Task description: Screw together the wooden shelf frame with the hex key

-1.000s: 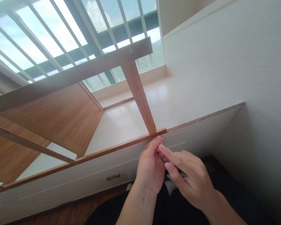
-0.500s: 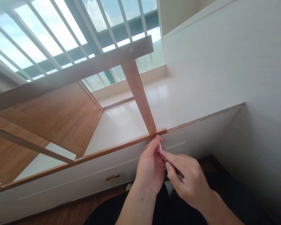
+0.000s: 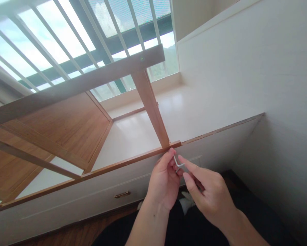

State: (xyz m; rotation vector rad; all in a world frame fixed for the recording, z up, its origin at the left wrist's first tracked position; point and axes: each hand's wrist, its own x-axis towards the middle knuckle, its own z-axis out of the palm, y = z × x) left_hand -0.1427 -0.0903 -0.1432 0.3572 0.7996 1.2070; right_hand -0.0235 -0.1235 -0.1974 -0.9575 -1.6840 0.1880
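Observation:
A small silver hex key [image 3: 177, 163] stands just under the end of a thin wooden rail [image 3: 133, 160]. My right hand [image 3: 207, 191] pinches the key's lower arm between thumb and forefinger. My left hand [image 3: 163, 182] is cupped beside it, fingertips touching the underside of the rail where an upright wooden post [image 3: 150, 106] meets it. The post runs up to a wider top rail [image 3: 76, 83] of the same wooden frame. The key's upper tip is hidden behind my left fingers.
The frame rests on a white window bench [image 3: 194, 112] with a drawer and brass handle [image 3: 122, 194] below. A brown wooden panel [image 3: 66, 126] lies at left. A barred window [image 3: 66, 34] is behind, and a white wall [image 3: 271, 85] at right.
My right hand has turned the hex key, so its bent arm now sticks out toward the right hand. Both hands stay in the same place under the rail joint.

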